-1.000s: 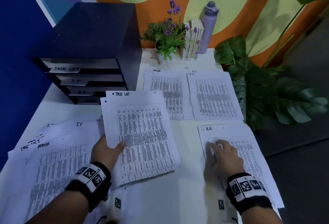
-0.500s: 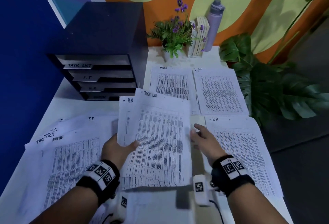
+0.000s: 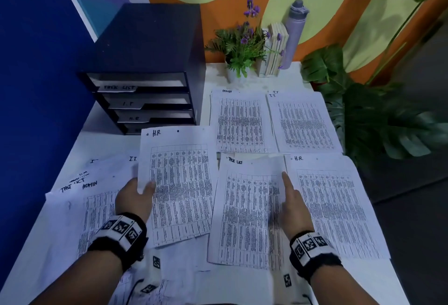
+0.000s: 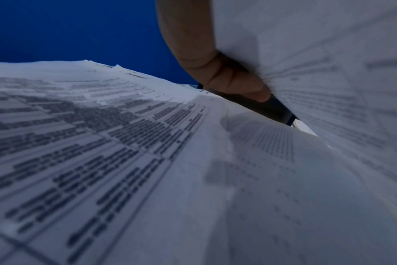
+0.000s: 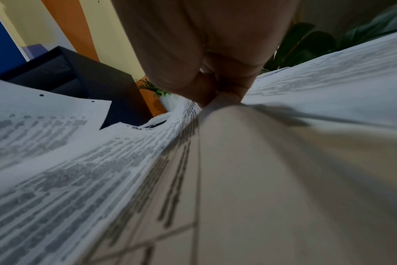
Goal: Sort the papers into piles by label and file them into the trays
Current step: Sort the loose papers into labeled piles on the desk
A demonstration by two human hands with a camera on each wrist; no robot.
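Observation:
My left hand (image 3: 139, 194) pinches the left edge of a printed sheet labelled H.R. (image 3: 180, 190), thumb on top; the left wrist view shows the thumb (image 4: 227, 77) pressed on that sheet (image 4: 329, 75). My right hand (image 3: 291, 204) pinches the right edge of a sheet labelled TASK LIST (image 3: 244, 210), index finger stretched along it. In the right wrist view the fingers (image 5: 215, 89) close on that sheet (image 5: 125, 170). Sorted piles lie flat: ADMIN (image 3: 240, 120), I.T. (image 3: 304, 123), H.R. (image 3: 337, 207). The dark tray cabinet (image 3: 145, 62) stands back left, its trays labelled TASK LIST, I.T. and H.R.
A fanned unsorted heap of sheets (image 3: 72, 210) covers the table's left part below my left arm. A potted purple-flowered plant (image 3: 242, 45), books (image 3: 274, 50) and a lilac bottle (image 3: 294, 33) line the back edge. Large leaves (image 3: 378, 120) hang past the right edge.
My right hand left the H.R. pile, took the TASK LIST sheet off the one in my left hand and carried it right. The H.R. sheet now shows in my left hand.

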